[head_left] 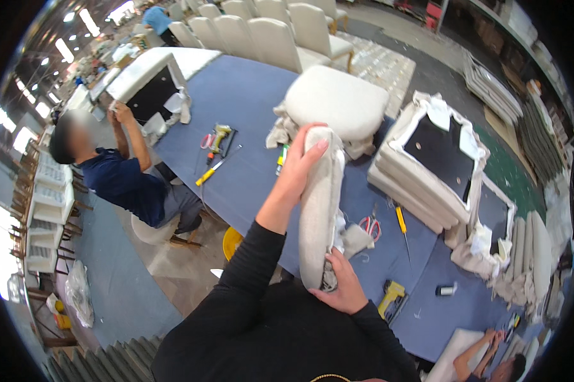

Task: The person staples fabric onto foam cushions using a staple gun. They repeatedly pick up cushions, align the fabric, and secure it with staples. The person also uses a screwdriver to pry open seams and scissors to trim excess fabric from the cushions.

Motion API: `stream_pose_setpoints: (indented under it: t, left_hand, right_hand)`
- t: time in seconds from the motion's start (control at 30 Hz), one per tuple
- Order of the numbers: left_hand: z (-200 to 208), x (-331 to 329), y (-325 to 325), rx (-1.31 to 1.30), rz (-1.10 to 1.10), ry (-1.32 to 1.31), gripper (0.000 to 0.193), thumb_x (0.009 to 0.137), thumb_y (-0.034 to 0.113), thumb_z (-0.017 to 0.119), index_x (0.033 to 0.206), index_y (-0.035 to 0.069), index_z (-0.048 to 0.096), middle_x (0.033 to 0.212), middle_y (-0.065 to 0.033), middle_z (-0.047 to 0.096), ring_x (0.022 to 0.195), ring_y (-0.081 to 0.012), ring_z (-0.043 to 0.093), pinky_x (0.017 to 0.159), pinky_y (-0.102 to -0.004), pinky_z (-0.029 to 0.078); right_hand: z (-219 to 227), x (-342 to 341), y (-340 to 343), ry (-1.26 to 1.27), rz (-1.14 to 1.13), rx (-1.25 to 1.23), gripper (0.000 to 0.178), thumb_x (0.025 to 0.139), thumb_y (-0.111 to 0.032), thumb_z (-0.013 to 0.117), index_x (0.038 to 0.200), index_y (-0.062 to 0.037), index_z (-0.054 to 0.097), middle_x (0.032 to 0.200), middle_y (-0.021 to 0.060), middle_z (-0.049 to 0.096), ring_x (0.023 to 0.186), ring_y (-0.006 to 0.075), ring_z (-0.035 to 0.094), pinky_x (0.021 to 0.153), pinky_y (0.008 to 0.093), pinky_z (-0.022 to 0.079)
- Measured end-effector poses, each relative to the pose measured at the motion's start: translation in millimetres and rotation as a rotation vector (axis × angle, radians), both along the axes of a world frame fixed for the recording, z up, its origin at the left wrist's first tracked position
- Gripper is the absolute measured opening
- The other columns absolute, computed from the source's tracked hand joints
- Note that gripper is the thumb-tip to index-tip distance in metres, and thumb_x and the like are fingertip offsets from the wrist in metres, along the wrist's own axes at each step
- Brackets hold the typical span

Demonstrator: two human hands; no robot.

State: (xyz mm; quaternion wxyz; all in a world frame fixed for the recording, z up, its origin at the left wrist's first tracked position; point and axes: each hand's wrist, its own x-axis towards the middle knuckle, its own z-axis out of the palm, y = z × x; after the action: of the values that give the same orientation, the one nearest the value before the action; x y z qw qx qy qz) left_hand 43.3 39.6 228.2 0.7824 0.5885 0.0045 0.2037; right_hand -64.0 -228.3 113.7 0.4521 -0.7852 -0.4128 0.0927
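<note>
A cream fabric-covered chair seat cushion stands on its edge in front of me, above the blue table. My left hand is closed round its far end, with the thumb across the cover. My right hand grips the near end, fingers on the side where loose fabric shows. That side's underside is mostly hidden. Just right of the cushion lie scissors with red handles and a thin tool with a yellow handle. A yellow staple gun rests near my right forearm.
Beyond my hands sits another padded seat; a stack of covered seats stands right. Across the table a co-worker handles a seat, near another staple gun. Another person works at lower right. Upholstered chairs line the back.
</note>
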Motion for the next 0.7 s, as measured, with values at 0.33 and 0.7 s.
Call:
stream_pose_setpoints:
  t: [0.33, 0.7]
  left_hand:
    - [5.8, -21.8, -12.7, 0.231, -0.039, 0.046, 0.073, 0.087, 0.022, 0.086, 0.15, 0.009, 0.051, 0.131, -0.01, 0.064, 0.119, -0.0194, 0.063, 0.103, -0.0367, 0.052]
    - [6.4, -48.2, -27.2, 0.379, -0.163, -0.025, 0.095, 0.075, 0.023, 0.093, 0.156, 0.01, 0.046, 0.158, -0.0129, 0.045, 0.146, -0.026, 0.046, 0.122, -0.0403, 0.035]
  right_hand:
    - [-197.1, -4.7, -134.4, 0.269, -0.762, -0.231, 0.072, 0.098, -0.018, 0.077, 0.16, -0.0015, 0.045, 0.158, 0.0203, 0.053, 0.14, 0.0348, 0.058, 0.115, 0.0454, 0.048]
    - [-281.7, -51.1, -210.2, 0.454, -1.282, -0.249, 0.084, 0.077, -0.011, 0.089, 0.147, -0.0022, 0.045, 0.128, 0.019, 0.064, 0.117, 0.0304, 0.065, 0.103, 0.0453, 0.053]
